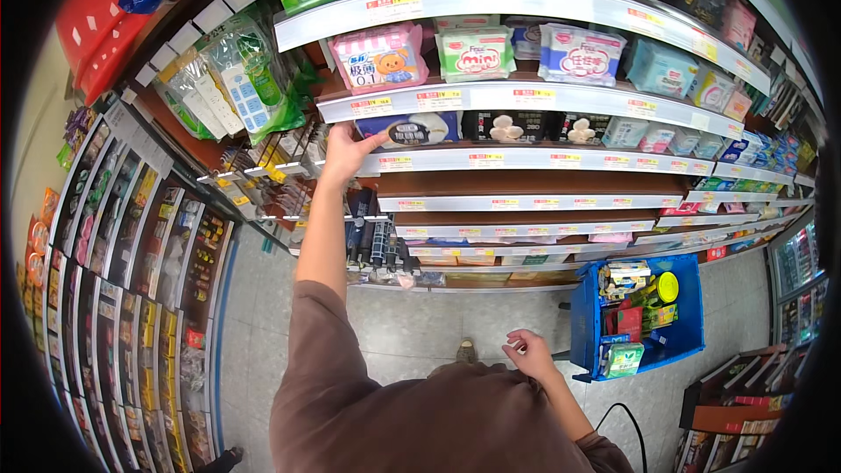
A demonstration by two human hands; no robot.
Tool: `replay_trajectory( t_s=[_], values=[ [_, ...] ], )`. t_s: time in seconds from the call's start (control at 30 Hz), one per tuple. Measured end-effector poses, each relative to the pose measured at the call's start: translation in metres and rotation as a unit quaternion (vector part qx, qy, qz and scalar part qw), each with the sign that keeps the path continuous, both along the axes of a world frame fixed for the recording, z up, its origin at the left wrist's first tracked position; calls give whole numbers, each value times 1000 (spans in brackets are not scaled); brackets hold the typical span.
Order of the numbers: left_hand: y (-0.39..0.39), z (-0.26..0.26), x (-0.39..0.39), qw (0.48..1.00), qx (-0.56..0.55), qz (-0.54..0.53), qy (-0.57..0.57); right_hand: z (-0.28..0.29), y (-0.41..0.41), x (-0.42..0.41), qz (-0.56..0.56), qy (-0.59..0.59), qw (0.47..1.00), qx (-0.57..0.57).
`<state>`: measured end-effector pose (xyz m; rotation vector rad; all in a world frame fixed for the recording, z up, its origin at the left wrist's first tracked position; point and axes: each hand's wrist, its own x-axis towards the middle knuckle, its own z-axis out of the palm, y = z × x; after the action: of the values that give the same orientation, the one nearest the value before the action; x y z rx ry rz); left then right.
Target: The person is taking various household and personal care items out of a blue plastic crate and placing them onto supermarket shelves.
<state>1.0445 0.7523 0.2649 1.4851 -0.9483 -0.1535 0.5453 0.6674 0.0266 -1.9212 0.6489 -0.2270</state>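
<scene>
My left hand [345, 156] reaches to the left end of a shelf and grips a dark blue sanitary pad pack [426, 126]. The thumb lies across the pack's front, while the fingers go round its left end, partly hidden. To the right of that pack stand black packs [509, 126] with a white flower-like picture. On the shelf above sit a pink pad pack [379, 57], a green-and-white pack [474, 54] and a blue-and-white pack [581, 54]. Low before my body, my right hand [529, 353] hangs with loosely bent fingers and holds nothing.
A blue plastic crate [686, 315] filled with mixed goods stands at my right. Packaged power strips [243, 89] hang left of the shelves, above folded umbrellas [381, 240]. Another shelf rack [141, 236] runs along the left. A dark cable [621, 410] curves at lower right.
</scene>
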Motion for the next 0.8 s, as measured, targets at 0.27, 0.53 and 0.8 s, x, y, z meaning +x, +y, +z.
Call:
replay_trajectory(
  t_s=[0.27, 0.53, 0.8],
  values=[
    [31, -32, -87, 806, -108, 233, -534, 0, -14, 22, -106, -84, 987, -86],
    [9, -170, -236, 990, 130, -38, 27, 117, -61, 34, -146, -178, 914, -334],
    [-130, -180, -367, 911, 237, -291, 172, 87, -126, -67, -90, 46, 977, -190]
  ],
)
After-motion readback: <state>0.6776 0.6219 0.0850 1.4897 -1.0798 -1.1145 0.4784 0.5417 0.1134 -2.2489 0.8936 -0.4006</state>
